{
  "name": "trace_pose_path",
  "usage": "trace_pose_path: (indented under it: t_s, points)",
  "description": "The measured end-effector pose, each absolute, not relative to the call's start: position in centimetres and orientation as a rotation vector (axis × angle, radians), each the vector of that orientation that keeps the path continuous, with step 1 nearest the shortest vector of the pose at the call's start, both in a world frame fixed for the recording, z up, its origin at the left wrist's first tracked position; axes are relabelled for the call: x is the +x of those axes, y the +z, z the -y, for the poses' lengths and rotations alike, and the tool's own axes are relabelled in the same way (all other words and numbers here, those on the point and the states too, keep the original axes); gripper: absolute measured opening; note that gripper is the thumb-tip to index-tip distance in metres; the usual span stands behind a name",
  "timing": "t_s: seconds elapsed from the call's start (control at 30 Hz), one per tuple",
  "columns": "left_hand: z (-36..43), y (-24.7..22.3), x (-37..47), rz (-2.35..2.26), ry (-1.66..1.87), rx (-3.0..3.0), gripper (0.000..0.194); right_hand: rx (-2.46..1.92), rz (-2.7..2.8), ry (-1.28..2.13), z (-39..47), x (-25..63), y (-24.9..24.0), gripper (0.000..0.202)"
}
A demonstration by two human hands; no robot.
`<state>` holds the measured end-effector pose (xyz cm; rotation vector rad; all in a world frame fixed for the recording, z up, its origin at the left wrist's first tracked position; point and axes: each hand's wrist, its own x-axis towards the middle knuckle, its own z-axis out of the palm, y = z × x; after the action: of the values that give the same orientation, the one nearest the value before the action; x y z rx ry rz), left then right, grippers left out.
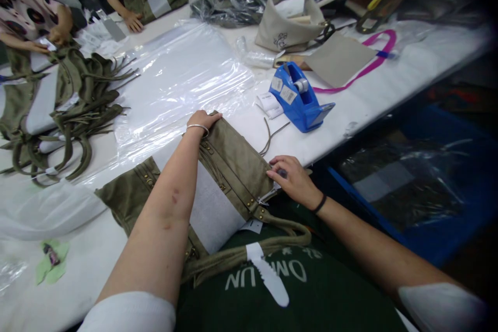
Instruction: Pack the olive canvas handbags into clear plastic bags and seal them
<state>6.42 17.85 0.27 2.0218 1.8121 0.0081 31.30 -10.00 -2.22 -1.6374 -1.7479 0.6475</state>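
An olive canvas bag [241,153] lies in front of me across the table's near edge, with a pale grey sheet [218,207] round its middle. My left hand [205,120] grips the bag's far upper edge. At the bag's right corner, my right hand [292,179] is closed, thumb and fingers pinching its edge. The strap [280,231] hangs toward my dark green apron [249,295], with a white wrap [254,251] round it. Thin cords trail from the bag's far side toward a blue tape dispenser [295,98].
Clear plastic sleeves [182,72] lie beyond the bag. Several olive bags [73,78] are piled at left, where co-workers' hands [134,22] handle others. A beige fabric basket [290,21] and a grey card [338,57] lie behind the dispenser. A blue crate [424,119] stands below the edge at right.
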Motion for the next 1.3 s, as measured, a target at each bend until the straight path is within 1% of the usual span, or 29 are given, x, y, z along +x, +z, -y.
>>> trace_pose_path:
  t_s: [0.1, 0.17, 0.23, 0.3, 0.37, 0.43, 0.53, 0.63, 0.73, 0.87, 1.0, 1.13, 1.2, 1.3]
  points:
    - [-17.8, 0.2, 6.2, -1.79, 0.042, 2.008, 0.077, -1.621, 1.805, 0.726, 8.9, 31.5, -0.5, 0.018]
    - [-17.9, 0.2, 6.2, -1.77, 0.055, 1.985, 0.075, -1.577, 1.791, 0.693, 6.9, 30.4, 1.5, 0.015]
    - [-17.9, 0.3, 6.2, -1.753, 0.073, 1.949, 0.073, -1.439, 1.756, 0.647, 3.8, 27.8, 3.4, 0.023]
    - [-18.0, 0.3, 5.9, -1.716, 0.121, 1.926, 0.067, -1.251, 1.737, 0.673, 0.0, 24.2, 4.3, 0.033]
    - [-18.0, 0.3, 5.3, -1.654, 0.166, 1.927, 0.057, -1.152, 1.701, 0.703, -3.7, 20.7, 3.5, 0.04]
    - [-17.9, 0.1, 4.4, -1.572, 0.202, 1.94, 0.048, -1.162, 1.66, 0.692, -6.4, 18.4, 1.4, 0.045]
    - [-17.5, -0.7, 3.1, -1.454, 0.37, 1.97, 0.045, -1.207, 1.621, 0.62, -8.3, 17.6, -2.3, 0.047]
    - [-16.9, -1.9, 2.7, -1.436, 0.564, 2.015, 0.041, -1.309, 1.513, 0.556, -9.3, 18.3, -4.3, 0.048]
    - [-16.5, -2.6, 2.9, -1.49, 0.617, 2.047, 0.039, -1.486, 1.464, 0.603, -11.1, 18.8, -4.5, 0.047]
    - [-16.3, -2.6, 3.1, -1.527, 0.606, 2.058, 0.039, -1.574, 1.61, 0.652, -13.3, 18.7, -4.2, 0.043]
    - [-16.1, -2.1, 3.2, -1.517, 0.561, 2.076, 0.045, -1.646, 1.641, 0.542, -13.9, 18.7, -4.3, 0.045]
    - [-15.8, -2.1, 3.9, -1.63, 0.479, 2.044, 0.049, -1.723, 1.652, 0.452, -14.2, 18.6, -4.7, 0.047]
    - [-15.6, -2.2, 4.4, -1.67, 0.493, 2.047, 0.046, -1.726, 1.66, 0.417, -14.1, 18.4, -4.9, 0.046]
    - [-15.5, -1.6, 4.4, -1.673, 0.552, 2.059, 0.031, -1.736, 1.599, 0.301, -13.9, 18.3, -5.1, 0.035]
